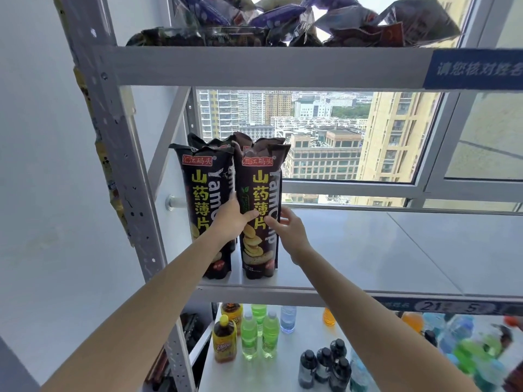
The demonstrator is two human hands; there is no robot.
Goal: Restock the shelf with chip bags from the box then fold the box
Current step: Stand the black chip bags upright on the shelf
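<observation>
— Reaching up from below, what do the two bare hands hold?

— Both are on one tall dark chip bag [259, 210] standing upright at the front edge of the middle shelf [396, 250]. The left hand [232, 219] wraps its left side, thumb across the printed front. The right hand [287, 227] has its grip closed on the right side, thumb on the front and fingers behind.

— Where are the other bags?

— A second matching chip bag [202, 199] stands just beside it on the left, touching, partly behind the left forearm. More dark bag tops show behind the pair. The rest of that shelf to the right is bare white board.

— And the other shelves?

— The top shelf [254, 66] carries a heap of crumpled purple and dark snack packets [283, 21]. The bottom shelf [283, 374] holds upright drink bottles: green ones [259, 332], a yellow-capped brown one [225, 340], dark ones [325, 366], and blurred blue and orange ones to the right.

— Is the box visible?

— No.
</observation>
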